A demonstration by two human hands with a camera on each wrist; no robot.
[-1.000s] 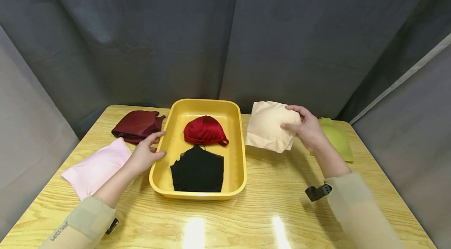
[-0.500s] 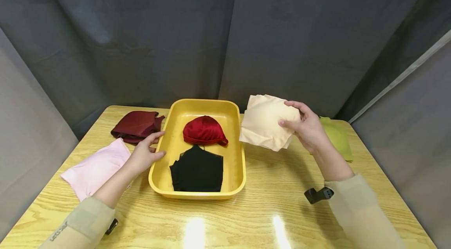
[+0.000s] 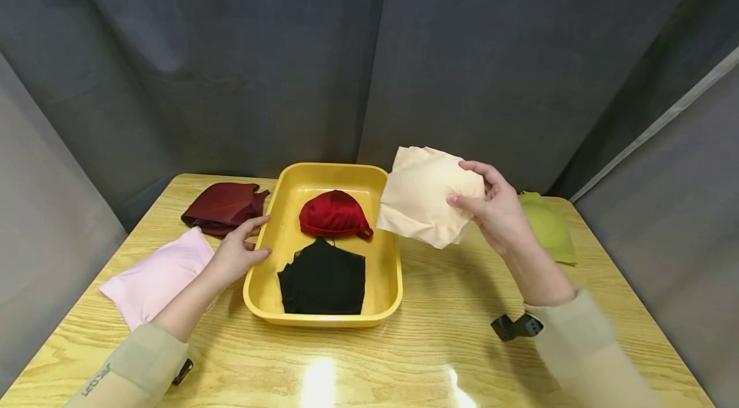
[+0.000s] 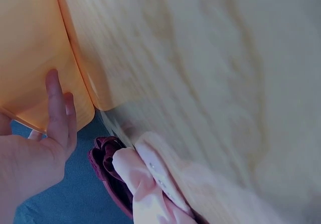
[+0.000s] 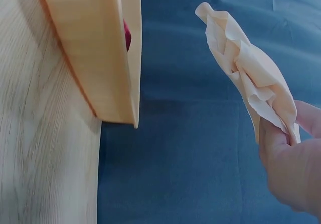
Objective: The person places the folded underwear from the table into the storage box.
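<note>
Curtain [image 3: 46, 203], pale grey, hangs at the far left beside the desk [image 3: 439, 344]. One pink cloth [image 3: 164, 276] lies near the desk's left side, with one maroon cloth [image 3: 225, 206] just behind it; the left forearm crosses in front of the pink cloth's right edge. Next comes the left hand [image 3: 238, 251], its fingers apart and touching the left rim of the one yellow tray [image 3: 346, 320].

The tray holds two cloths: a red cloth [image 3: 335, 215] toward the far end and a black cloth [image 3: 323, 280] at the near end. Whether these touch I cannot tell. A dark curtain [image 3: 271, 61] hangs behind.

To the right, one cream cloth [image 3: 424, 199] is in the air. In the head view it covers part of the tray's right rim, while the right wrist view shows a gap between them. The right hand [image 3: 502, 212] is clamped on the cream cloth's right side. Past that, one green cloth [image 3: 548, 228] lies on the desk, its left edge partly hidden by the right wrist, making six cloths altogether. A right curtain [image 3: 664, 228] hangs at the far right.
</note>
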